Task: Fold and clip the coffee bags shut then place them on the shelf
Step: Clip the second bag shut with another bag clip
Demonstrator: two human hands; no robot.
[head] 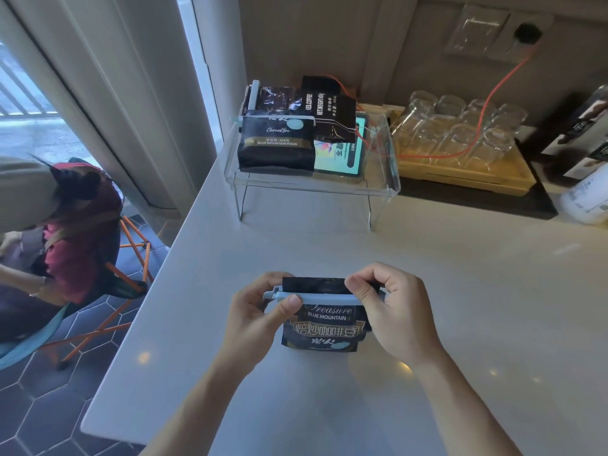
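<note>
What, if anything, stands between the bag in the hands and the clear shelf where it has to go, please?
Nothing visible stands on the counter between the coffee bag and the clear shelf. The shelf top itself is crowded: clipped bags fill its left and back, and a tablet lies on the right.

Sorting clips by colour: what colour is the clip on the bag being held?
Pale blue-grey clip, seen best in the head view.

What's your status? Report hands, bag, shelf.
Left hand and right hand grip clip across coffee bag, upright on counter. Shelf holds clipped bags. Path clear.
</note>
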